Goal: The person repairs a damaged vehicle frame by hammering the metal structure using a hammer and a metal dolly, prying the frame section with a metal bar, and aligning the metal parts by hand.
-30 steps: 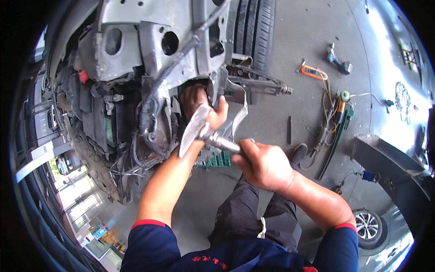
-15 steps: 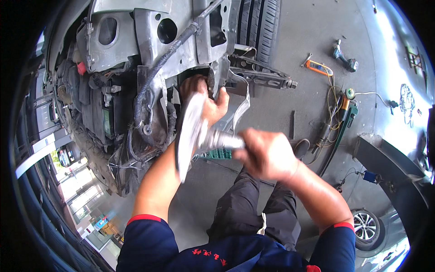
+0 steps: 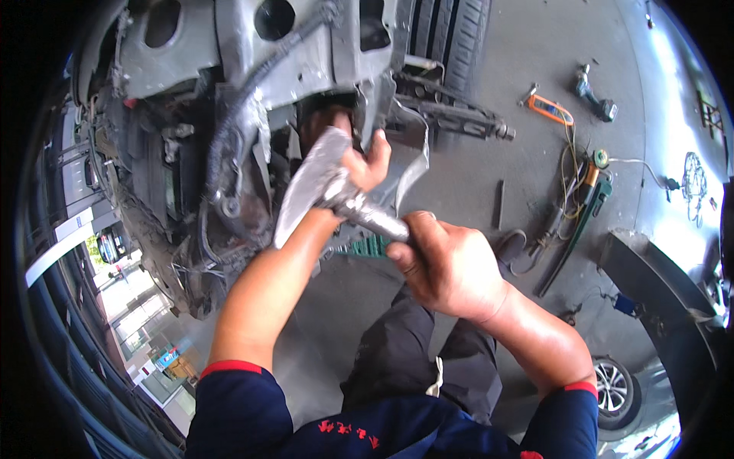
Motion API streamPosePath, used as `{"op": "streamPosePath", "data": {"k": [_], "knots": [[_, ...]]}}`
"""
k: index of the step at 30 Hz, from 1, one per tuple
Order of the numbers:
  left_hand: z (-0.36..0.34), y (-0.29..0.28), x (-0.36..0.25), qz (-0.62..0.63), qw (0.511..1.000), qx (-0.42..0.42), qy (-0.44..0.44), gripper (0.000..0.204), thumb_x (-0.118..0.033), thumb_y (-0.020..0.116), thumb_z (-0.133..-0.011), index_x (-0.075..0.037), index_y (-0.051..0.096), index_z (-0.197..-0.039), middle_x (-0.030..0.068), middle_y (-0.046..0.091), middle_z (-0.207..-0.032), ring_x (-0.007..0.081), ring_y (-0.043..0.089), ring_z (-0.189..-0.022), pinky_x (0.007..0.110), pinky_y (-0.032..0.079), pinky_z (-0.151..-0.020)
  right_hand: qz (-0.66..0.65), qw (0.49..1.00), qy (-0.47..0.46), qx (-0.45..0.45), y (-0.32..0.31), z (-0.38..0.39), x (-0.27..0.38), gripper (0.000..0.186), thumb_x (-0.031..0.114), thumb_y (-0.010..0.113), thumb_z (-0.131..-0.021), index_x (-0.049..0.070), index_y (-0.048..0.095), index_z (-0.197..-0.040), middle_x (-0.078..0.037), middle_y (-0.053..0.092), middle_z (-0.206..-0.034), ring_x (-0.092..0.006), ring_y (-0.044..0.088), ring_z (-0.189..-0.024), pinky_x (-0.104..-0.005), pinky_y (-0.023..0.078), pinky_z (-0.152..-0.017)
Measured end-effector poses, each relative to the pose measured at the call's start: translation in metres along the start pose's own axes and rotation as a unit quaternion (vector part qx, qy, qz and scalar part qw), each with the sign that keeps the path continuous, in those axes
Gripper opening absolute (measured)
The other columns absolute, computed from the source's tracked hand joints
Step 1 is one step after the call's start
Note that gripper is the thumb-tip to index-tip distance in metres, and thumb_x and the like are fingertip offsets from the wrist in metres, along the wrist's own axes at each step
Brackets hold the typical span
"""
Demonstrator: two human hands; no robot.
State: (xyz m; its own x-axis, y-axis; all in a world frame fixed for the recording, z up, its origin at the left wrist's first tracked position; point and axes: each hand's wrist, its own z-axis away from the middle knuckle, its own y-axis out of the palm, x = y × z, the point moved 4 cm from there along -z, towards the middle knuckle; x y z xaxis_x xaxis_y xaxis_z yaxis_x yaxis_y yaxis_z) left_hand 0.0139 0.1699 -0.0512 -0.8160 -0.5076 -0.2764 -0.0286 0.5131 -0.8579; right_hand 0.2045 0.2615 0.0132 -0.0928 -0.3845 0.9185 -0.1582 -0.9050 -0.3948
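Observation:
My right hand [image 3: 455,268] is closed round the metal handle of a hammer [image 3: 310,183] with a long, slightly curved steel head. Its head stands over my left forearm and wrist. My left hand [image 3: 359,161] reaches into an opening in the bent grey metal front frame [image 3: 306,73] of a stripped vehicle. Its thumb sticks out beside the opening. The other fingers are mostly hidden by the hammer head and the shadow inside, so their grip is unclear. To the right of that hand hangs a torn, bent sheet-metal edge [image 3: 417,157].
A tyre [image 3: 447,46] and a protruding metal arm [image 3: 459,118] are beyond my hands. On the floor at right lie a cordless power tool [image 3: 595,96], an orange tool [image 3: 550,109], a green pipe wrench [image 3: 585,222] and cables. A wheel [image 3: 612,386] lies at lower right.
The hammer head has swung up and tilted, its lower end moving left and up. My left hand stays in the opening. The whole view has shifted slightly.

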Motion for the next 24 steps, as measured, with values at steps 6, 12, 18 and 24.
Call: {"op": "streamPosePath", "data": {"k": [6, 12, 18, 24], "knots": [[-0.004, -0.006, -0.007, 0.120, 0.992, 0.005, -0.039, 0.038, -0.034, 0.070, -0.077, -0.001, 0.058, -0.094, 0.0197, 0.059, -0.090, 0.0425, 0.055, -0.085, 0.051, 0.044, -0.078, 0.054, 0.998, 0.007, -0.005, -0.007, -0.009, -0.003, 0.028, 0.033, 0.066, -0.091, 0.007, 0.056, -0.094, -0.014, 0.061, -0.069, -0.0363, 0.065, -0.061, -0.0452, 0.052, -0.055], [-0.013, -0.015, -0.005, 0.010, 0.999, -0.016, 0.044, 0.034, -0.031, 0.074, -0.067, -0.005, 0.057, -0.081, 0.0193, 0.058, -0.081, 0.0433, 0.056, -0.080, 0.054, 0.044, -0.076, 0.003, 0.985, 0.153, 0.077, 0.002, 0.010, 0.014, 0.028, 0.026, 0.063, -0.095, 0.002, 0.049, -0.091, -0.020, 0.058, -0.063, -0.0417, 0.061, -0.056, -0.0474, 0.049, -0.050], [-0.011, -0.015, -0.005, 0.045, 0.998, 0.006, 0.049, 0.036, -0.029, 0.074, -0.071, -0.003, 0.060, -0.090, 0.0206, 0.058, -0.087, 0.0433, 0.056, -0.083, 0.053, 0.045, -0.076, 0.082, 0.994, 0.067, -0.029, -0.006, 0.002, 0.021, 0.031, 0.030, 0.067, -0.092, 0.004, 0.051, -0.089, -0.018, 0.060, -0.065, -0.0407, 0.063, -0.060, -0.0482, 0.050, -0.052], [-0.010, -0.018, 0.001, 0.071, 0.997, 0.030, 0.005, 0.037, -0.029, 0.075, -0.074, -0.002, 0.057, -0.093, 0.0210, 0.058, -0.098, 0.0424, 0.054, -0.093, 0.051, 0.047, -0.082, 0.033, 0.985, 0.169, 0.001, 0.011, 0.009, 0.012, 0.025, 0.025, 0.063, -0.094, 0.003, 0.052, -0.095, -0.021, 0.060, -0.067, -0.0420, 0.064, -0.062, -0.0478, 0.049, -0.053]]}}
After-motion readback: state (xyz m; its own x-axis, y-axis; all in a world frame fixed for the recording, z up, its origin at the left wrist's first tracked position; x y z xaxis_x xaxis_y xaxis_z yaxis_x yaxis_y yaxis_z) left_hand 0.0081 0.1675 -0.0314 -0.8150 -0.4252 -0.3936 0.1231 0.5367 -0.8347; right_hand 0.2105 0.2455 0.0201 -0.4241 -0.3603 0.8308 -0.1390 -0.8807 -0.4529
